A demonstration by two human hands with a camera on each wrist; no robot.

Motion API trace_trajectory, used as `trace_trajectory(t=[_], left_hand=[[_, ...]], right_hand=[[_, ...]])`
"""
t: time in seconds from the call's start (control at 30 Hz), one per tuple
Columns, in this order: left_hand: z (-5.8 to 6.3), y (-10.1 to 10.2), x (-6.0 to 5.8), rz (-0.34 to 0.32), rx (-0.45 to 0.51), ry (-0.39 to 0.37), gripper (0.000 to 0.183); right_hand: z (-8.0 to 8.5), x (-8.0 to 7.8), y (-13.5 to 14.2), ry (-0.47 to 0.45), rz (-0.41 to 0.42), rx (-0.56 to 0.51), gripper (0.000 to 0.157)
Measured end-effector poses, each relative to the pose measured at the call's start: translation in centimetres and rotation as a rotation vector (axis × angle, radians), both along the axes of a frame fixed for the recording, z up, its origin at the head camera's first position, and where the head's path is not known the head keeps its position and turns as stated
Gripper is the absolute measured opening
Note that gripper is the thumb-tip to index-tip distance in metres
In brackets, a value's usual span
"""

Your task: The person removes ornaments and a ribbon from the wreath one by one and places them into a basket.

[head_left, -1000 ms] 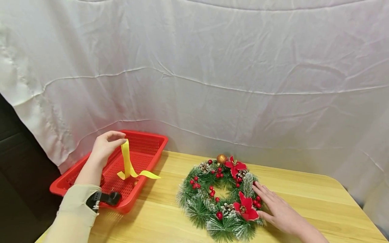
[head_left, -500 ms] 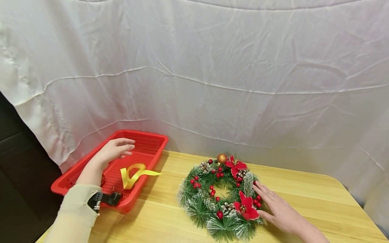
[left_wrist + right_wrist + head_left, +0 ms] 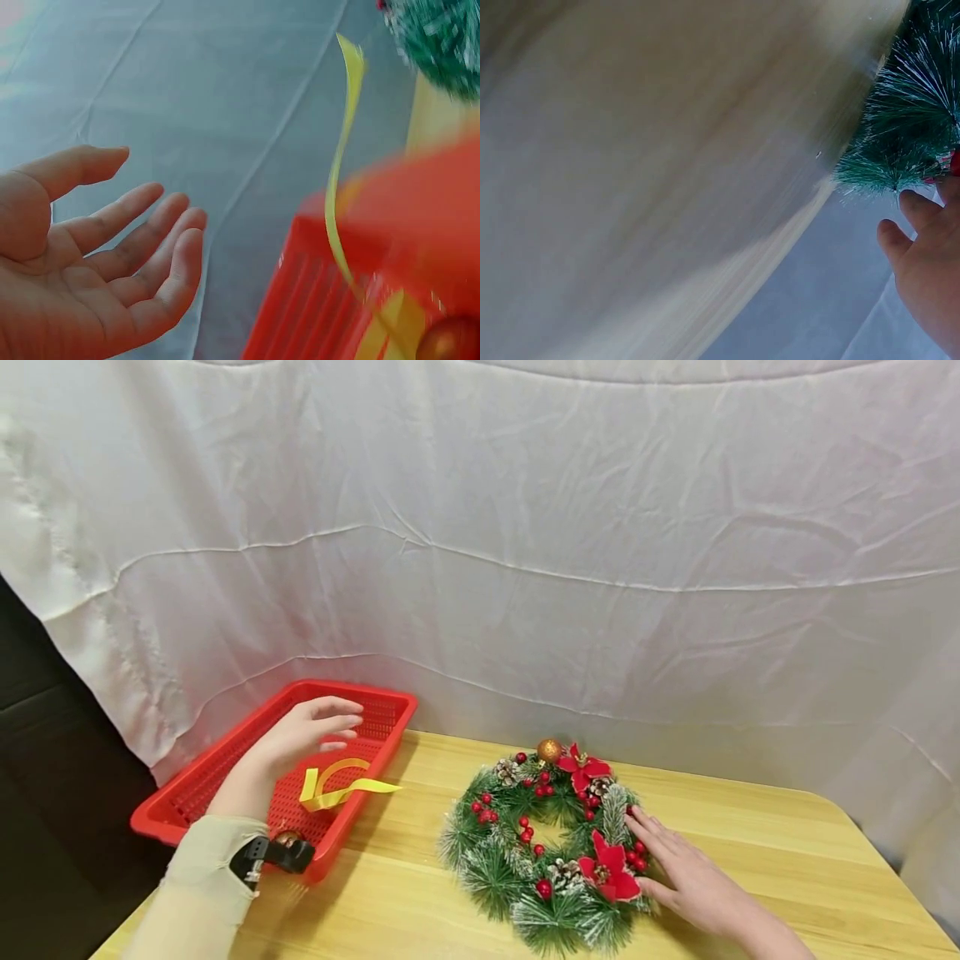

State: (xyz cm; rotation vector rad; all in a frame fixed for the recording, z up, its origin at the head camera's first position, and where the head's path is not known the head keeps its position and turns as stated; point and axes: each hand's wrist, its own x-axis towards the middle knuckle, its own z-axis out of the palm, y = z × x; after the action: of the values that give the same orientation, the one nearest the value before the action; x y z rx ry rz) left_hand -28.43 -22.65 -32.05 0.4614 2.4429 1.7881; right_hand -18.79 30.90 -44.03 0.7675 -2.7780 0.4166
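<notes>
My left hand (image 3: 303,739) hovers over the red plastic basket (image 3: 408,714) with its fingers loosely bent and nothing in them; the left wrist view shows the bare palm. Below it a yellow ribbon (image 3: 324,799) lies looped in the basket, one end sticking out over the right rim. On the table a green Christmas wreath (image 3: 491,889) lies flat, trimmed with red poinsettias (image 3: 609,870), red berries, pine cones and a gold ball (image 3: 549,750). My right hand (image 3: 686,877) rests at the wreath's right side, straight fingertips touching its edge.
A shiny brown-gold ball (image 3: 287,837) sits in the basket near my left wrist. The wooden table (image 3: 787,860) reaches back to a pale hanging cloth (image 3: 525,527). A dark surface (image 3: 60,793) stands at the far left.
My left hand has let go of the yellow ribbon, which dropped from hanging upright into a loop in the basket. That hand then moved slightly right. The right hand and wreath stayed put.
</notes>
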Motion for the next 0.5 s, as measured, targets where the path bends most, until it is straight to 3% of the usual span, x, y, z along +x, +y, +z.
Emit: trace_trajectory(t=[0.13,0.33,0.5], left_hand=[[0.9,2.9,-0.3,0.001,0.027,0.034,0.041],[2.1,9.4,-1.2,-0.043,0.079,0.076,0.034],[1.8,14.8,-2.5,-0.058,0.175,0.045,0.037]], right_hand=[[0.0,-0.1,0.2,-0.006,-0.002,0.0,0.074],[-0.1,-0.2,0.4,-0.007,0.001,-0.001,0.074],[-0.1,-0.3,0.2,-0.021,0.01,-0.007,0.075]])
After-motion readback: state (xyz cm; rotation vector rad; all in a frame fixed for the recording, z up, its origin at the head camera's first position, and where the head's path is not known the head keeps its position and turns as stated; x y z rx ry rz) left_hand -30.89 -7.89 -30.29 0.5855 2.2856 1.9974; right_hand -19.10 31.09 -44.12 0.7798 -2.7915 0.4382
